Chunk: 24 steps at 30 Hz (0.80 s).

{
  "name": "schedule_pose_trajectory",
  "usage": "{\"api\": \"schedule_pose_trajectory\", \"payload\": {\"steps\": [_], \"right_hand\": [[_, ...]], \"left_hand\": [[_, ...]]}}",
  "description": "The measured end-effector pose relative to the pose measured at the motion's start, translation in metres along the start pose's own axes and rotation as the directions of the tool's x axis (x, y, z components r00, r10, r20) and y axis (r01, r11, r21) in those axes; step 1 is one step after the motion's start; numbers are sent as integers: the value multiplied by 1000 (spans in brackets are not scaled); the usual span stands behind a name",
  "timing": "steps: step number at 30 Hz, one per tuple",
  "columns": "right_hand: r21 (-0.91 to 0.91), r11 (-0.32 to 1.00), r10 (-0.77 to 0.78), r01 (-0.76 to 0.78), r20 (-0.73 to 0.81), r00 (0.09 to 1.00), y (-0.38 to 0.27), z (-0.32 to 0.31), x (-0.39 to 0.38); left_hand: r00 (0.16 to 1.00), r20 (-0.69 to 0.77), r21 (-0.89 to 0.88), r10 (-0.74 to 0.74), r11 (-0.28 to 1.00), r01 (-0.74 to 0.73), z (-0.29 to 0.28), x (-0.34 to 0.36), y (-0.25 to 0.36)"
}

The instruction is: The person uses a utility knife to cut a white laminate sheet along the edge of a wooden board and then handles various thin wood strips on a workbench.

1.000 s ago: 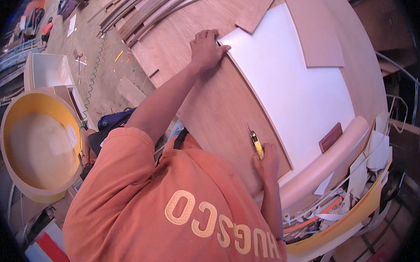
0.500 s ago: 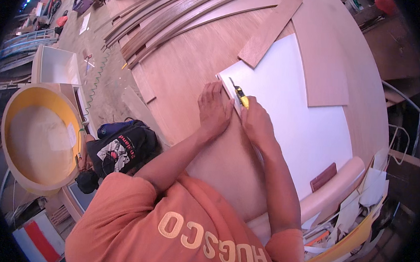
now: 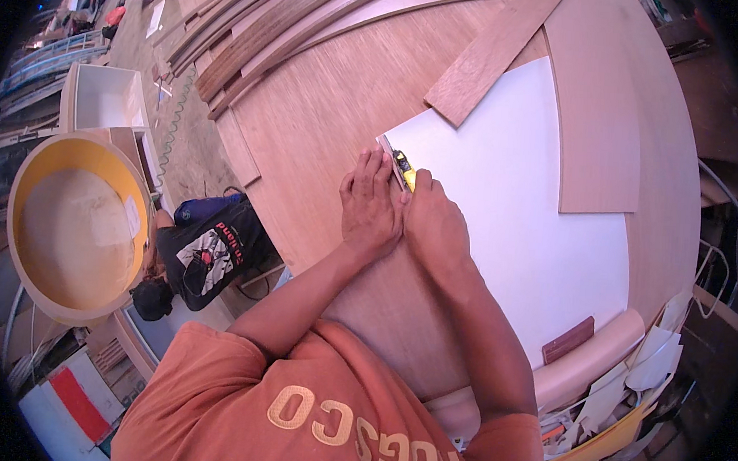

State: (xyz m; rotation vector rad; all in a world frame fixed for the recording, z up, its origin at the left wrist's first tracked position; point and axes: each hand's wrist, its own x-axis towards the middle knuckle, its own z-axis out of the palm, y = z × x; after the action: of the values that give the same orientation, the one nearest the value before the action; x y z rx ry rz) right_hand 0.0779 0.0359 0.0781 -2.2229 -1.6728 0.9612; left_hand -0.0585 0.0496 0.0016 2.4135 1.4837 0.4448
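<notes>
My left hand (image 3: 369, 205) lies with fingers stretched on a plywood panel (image 3: 402, 324) along the left edge of a white sheet (image 3: 518, 180). My right hand (image 3: 436, 221) grips a yellow and black utility knife (image 3: 407, 170) at that edge, near the sheet's upper left corner, touching or very close beside my left fingers. The blade lies along a thin straight edge; whether it cuts into anything, I cannot tell. A short loose plank (image 3: 490, 62) rests at the sheet's upper edge, and a wider board (image 3: 591, 142) covers its right side.
Curved wooden strips (image 3: 280, 21) lie at the top. A roll of pinkish sheet (image 3: 591, 367) and a small dark red piece (image 3: 568, 339) are at lower right, beside scraps (image 3: 655, 354). A co-worker (image 3: 205, 255) bends beside a yellow round tub (image 3: 77, 223) at left.
My right hand has brought the knife up from the lower right to beside my left hand. My left hand has slid down slightly; the view has shifted, showing more of the co-worker.
</notes>
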Motion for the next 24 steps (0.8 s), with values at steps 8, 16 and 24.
{"api": "schedule_pose_trajectory", "payload": {"steps": [8,16,24], "right_hand": [[-77,997,-15,14,-12,1000,-6,-2,0],[-96,995,-11,18,71,997,-7,-6,11],[-72,997,-22,34,161,987,-5,-16,14]], "left_hand": [[1000,-1,-31,10,999,-10,-2,1,0],[999,28,-31,-47,998,48,3,-2,1],[1000,-14,60,-3,998,4,3,-2,4]]}}
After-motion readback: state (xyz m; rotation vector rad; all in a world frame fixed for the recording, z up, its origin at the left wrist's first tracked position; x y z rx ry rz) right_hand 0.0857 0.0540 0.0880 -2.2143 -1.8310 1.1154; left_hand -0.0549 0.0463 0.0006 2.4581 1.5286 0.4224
